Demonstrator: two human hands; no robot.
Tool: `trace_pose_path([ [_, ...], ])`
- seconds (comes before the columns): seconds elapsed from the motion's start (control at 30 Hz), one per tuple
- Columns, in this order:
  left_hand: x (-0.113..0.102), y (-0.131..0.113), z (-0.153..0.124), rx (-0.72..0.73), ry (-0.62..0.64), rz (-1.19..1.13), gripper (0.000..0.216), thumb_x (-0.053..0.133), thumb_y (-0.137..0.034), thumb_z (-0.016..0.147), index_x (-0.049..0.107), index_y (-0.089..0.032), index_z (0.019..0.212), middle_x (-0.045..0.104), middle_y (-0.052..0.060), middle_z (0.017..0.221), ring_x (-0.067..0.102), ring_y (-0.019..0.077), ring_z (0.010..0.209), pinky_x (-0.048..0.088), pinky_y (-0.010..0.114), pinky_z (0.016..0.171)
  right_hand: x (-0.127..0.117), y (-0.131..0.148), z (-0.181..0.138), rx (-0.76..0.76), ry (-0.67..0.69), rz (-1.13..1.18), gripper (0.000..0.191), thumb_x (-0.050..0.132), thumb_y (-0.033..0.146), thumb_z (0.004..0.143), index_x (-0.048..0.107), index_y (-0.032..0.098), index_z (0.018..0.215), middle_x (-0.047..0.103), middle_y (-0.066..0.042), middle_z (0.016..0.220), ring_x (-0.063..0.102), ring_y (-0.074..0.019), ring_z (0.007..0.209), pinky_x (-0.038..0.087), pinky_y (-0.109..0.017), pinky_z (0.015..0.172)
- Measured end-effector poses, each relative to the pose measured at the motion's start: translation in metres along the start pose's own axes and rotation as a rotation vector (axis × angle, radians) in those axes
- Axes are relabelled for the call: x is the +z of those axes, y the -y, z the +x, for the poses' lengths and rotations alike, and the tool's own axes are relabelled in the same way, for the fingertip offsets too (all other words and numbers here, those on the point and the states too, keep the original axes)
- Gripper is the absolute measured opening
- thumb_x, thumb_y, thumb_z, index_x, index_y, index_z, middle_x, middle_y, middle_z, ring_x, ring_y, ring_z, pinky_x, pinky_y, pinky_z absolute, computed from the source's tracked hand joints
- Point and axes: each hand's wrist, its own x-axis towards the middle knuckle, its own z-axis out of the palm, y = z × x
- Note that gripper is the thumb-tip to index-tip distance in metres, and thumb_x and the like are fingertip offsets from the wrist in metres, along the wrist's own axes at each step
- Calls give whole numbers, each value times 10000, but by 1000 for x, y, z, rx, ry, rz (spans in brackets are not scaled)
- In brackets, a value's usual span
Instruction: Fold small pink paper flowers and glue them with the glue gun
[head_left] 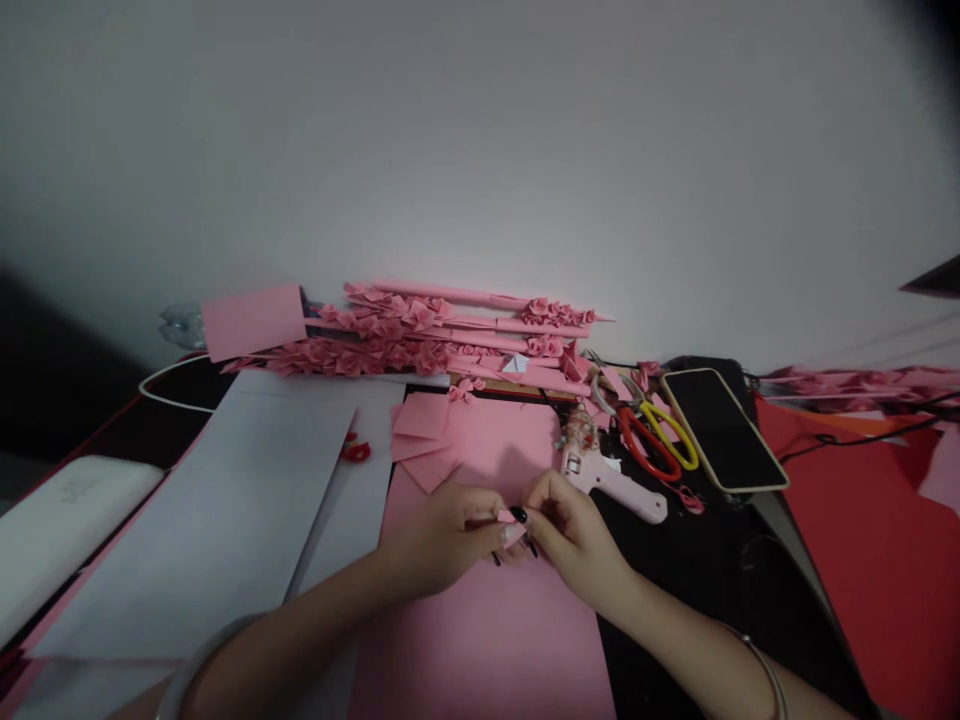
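My left hand (442, 535) and my right hand (570, 530) meet over a large pink paper sheet (487, 620) and pinch a small folded pink paper piece (510, 520) between their fingertips. Both hands have closed fingers with dark nails. A few loose pink paper squares (424, 430) lie just beyond the hands. Against the wall rests a pile of pink paper sticks with small paper flowers (420, 335).
A pink glue gun (611, 480) lies right of my hands, then red-and-yellow scissors (656, 440) and a phone (724, 430) face up. White paper sheets (225, 510) cover the left. A white box (52, 520) sits far left, red paper (870, 540) far right.
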Motion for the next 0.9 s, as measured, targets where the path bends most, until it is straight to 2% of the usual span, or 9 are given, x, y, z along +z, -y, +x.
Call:
trace_pose_path([
  [0.43, 0, 4, -1, 45, 20, 34, 178, 543, -236, 844, 665, -151, 746, 718, 33, 738, 667, 156, 728, 513, 248, 682, 3, -4, -4, 9, -26, -53, 195, 506, 198, 884, 429, 219, 706, 499, 26, 618, 454, -119, 522, 359, -242, 496],
  [0.67, -1, -2, -2, 14, 32, 27, 254, 535, -340, 861, 664, -147, 758, 712, 38, 755, 662, 177, 747, 508, 269, 696, 2, -2, -3, 37, -31, 18, 213, 506, 264, 903, 424, 216, 712, 461, 43, 587, 425, -111, 499, 341, -235, 481],
  [0.8, -2, -3, -1, -21, 42, -15, 285, 525, -374, 870, 651, -129, 797, 710, 55, 772, 674, 182, 739, 515, 291, 713, -1, 0, -2, 78, 14, 93, 255, 368, 341, 979, 408, 217, 760, 403, 74, 539, 366, -99, 453, 314, -232, 472],
  [0.9, -2, -3, 0, -21, 37, -45, 257, 520, -352, 869, 620, -137, 770, 707, 47, 773, 675, 173, 724, 513, 282, 704, -4, 1, -1, 59, 84, 34, 268, 379, 336, 978, 408, 212, 742, 430, 62, 546, 377, -104, 472, 305, -236, 484],
])
